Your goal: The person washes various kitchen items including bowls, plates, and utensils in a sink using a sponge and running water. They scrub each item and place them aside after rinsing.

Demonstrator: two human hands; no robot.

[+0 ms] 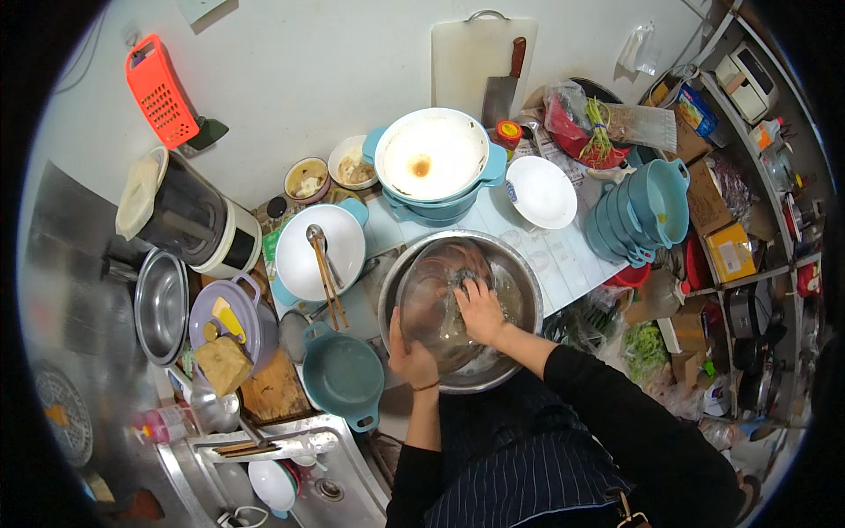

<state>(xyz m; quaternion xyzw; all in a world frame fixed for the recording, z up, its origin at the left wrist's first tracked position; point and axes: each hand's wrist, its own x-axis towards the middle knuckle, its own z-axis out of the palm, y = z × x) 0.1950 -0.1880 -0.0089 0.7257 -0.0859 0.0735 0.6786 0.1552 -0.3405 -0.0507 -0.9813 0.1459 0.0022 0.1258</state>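
A large stainless steel basin with sudsy water stands in front of me at the table's edge. Tilted inside it is a round, see-through lid, wet and brownish where the basin shows through. My left hand grips the lid's near left edge, thumb on top. My right hand presses a grey scouring ball, apparently steel wool, against the lid's upper face. The fingers partly hide the ball.
Behind the basin stand stacked blue pots and a white bowl. More teal pots are stacked right. Left are a white-lined pot with spoon and chopsticks, a green pot and a sink. A cleaver leans by the wall.
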